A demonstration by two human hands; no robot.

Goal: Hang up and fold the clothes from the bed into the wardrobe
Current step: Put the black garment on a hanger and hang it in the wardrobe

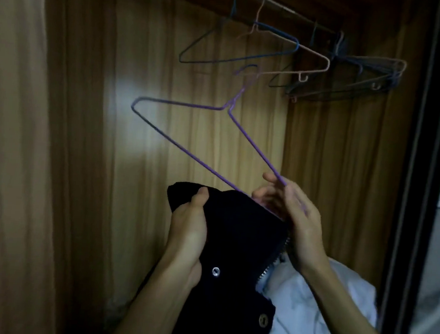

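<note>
1. Around us: a wood-grain wardrobe (196, 58). Empty wire hangers (289, 55) crowd the rail (280, 7) top R; pale cloth (321, 309) lies low R.
2. We see the dark jacket (233, 248) centre-low, before the wardrobe, with the purple hanger (253, 143) entering its collar.
3. L hand (190, 225) grips thick fabric; R hand (297, 213) pinches the thin wire. Metal zip, snap, button.

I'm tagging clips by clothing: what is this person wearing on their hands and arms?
Nothing visible. The left hand and right hand are ungloved, with no ring, watch or bracelet showing in this dim picture. The left forearm and right forearm are uncovered to the frame's lower edge; no sleeve appears.
</note>
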